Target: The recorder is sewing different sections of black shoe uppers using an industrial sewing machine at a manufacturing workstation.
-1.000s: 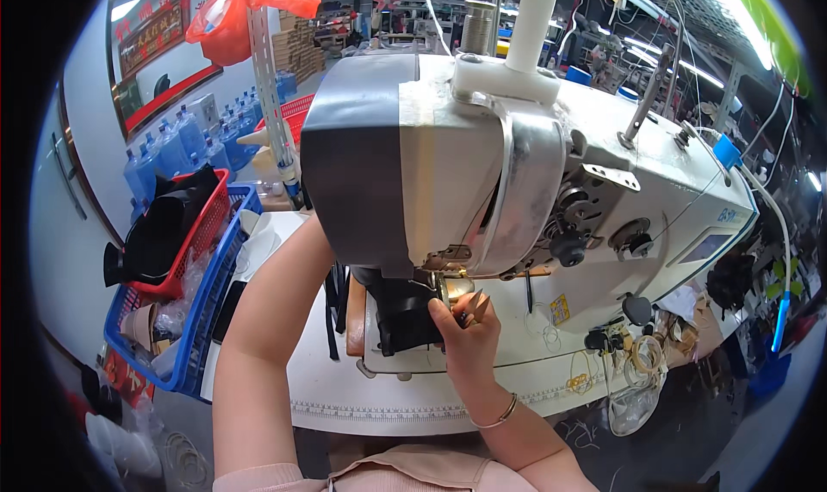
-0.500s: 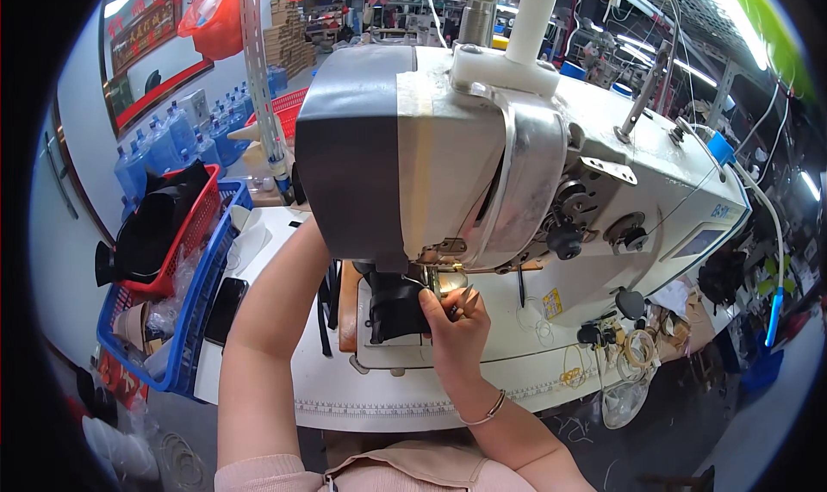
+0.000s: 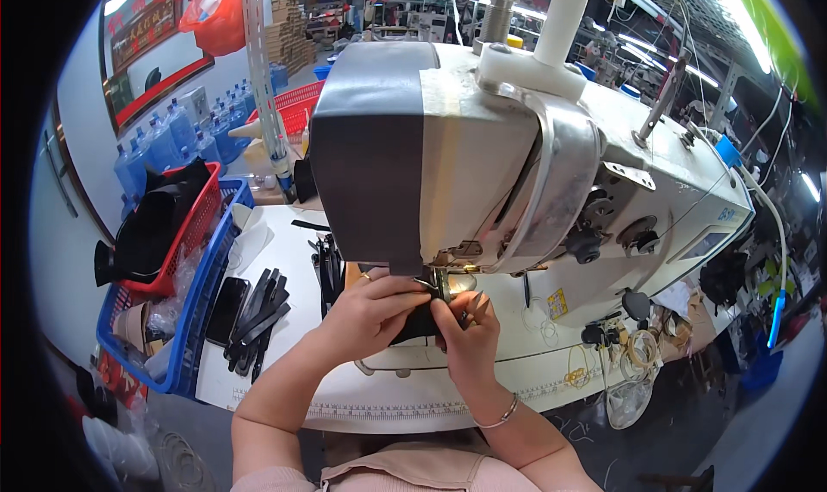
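A black piece of leather-like material (image 3: 419,321) lies under the needle area of a large sewing machine (image 3: 482,147). My left hand (image 3: 372,309), a ring on one finger, reaches over it with fingers pressed together close to the presser foot (image 3: 440,283). What those fingertips grip is hidden. On the other side my right hand (image 3: 469,333) is closed, its thumb and forefinger at the black piece's right edge. A small pointed metal tool (image 3: 481,306), maybe thread snips, sticks up between its fingers. Both hands partly cover the black piece.
Black strips (image 3: 258,320) and a phone (image 3: 226,309) lie on the white table at left, beside a blue basket (image 3: 189,345) with a red basket (image 3: 185,242) on top. A black pen-like stick (image 3: 526,290) and a yellow card (image 3: 557,302) lie right of the needle.
My left hand has come from behind the machine head to the needle area, uncovering the black strips on the table. My right hand stays beside the needle. The view has shifted slightly.
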Motion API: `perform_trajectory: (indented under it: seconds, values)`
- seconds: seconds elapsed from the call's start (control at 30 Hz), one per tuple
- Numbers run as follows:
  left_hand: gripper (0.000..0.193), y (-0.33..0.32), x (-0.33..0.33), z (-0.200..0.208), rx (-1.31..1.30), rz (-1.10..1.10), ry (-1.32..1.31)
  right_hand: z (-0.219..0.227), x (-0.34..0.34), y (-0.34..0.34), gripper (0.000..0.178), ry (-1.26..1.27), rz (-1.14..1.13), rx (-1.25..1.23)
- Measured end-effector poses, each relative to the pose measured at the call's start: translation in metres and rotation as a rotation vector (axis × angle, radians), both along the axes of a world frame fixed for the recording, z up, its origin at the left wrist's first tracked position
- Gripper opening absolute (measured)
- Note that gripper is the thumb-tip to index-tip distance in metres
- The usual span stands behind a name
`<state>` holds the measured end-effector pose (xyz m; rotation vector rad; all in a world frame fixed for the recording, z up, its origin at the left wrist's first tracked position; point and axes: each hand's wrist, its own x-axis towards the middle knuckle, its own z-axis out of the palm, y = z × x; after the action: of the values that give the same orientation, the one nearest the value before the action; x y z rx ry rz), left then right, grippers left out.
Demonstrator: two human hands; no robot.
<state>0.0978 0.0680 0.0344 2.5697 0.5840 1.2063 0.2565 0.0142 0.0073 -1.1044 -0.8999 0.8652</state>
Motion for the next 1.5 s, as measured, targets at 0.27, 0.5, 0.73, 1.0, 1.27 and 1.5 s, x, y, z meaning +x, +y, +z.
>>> perform_trajectory:
  seconds: [0.27,0.5,0.73,1.0,1.27,1.5]
  values:
    - [0.04,-0.003,0.004,0.001,0.242,0.145,0.184,-0.013,0.014,-0.013,0.02,-0.046,0.227,0.096]
    - [0.041,-0.002,0.007,-0.009,0.241,0.15,0.11,-0.016,0.029,-0.02,0.036,-0.564,0.108,0.171]
    - [0.039,-0.001,0.006,-0.006,0.209,0.139,0.124,-0.012,0.039,-0.005,0.03,-1.003,-0.146,0.563]
    - [0.038,0.0,0.007,-0.011,0.276,0.165,0.098,-0.012,0.043,0.0,0.032,-1.183,-0.153,0.709]
    - [0.038,0.003,0.009,-0.011,0.268,0.154,0.085,-0.007,0.049,-0.003,0.036,-1.209,-0.107,0.676]
    - [0.039,0.004,0.008,-0.013,0.198,0.1,0.022,0.066,0.256,-0.042,0.021,-0.754,-1.485,0.561]
